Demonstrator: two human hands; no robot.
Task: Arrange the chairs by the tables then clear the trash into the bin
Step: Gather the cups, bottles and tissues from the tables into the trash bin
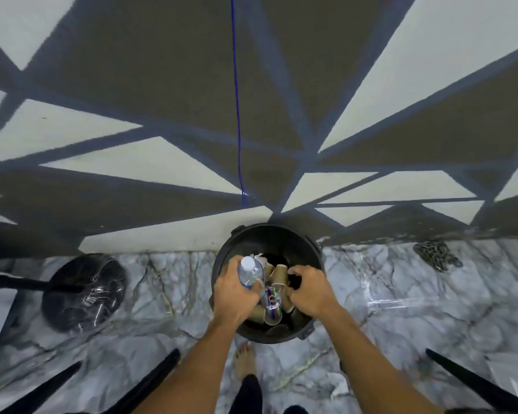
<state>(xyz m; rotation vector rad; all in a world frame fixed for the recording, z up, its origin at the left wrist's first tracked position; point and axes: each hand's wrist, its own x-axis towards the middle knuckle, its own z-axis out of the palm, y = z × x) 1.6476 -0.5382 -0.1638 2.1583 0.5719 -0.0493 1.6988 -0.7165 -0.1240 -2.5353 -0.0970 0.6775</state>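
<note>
We're right over the black bin (222,264) now, standing on the marble floor (401,294) by the foot of the patterned wall (132,55). Our left hand (234,291) has its fingers (256,286) wrapped around a clear water bottle (249,271), white cap up, held above the bin's left rim. Our right hand (310,289) sits over the opening, its fingers (293,277) curled in; whether they pinch anything we can't tell. Inside the bin: paper cups (279,273), crumpled paper and a clear plastic cup (272,312) already piled up.

Here's the worry: the bottle hangs close to that left rim, so a careless release could clip the edge and bounce it onto the floor. The pile looks loose too, so a hard drop might knock a cup out. And our bare foot (244,358) is just in front of the bin, where a nudge could tip it.
</note>
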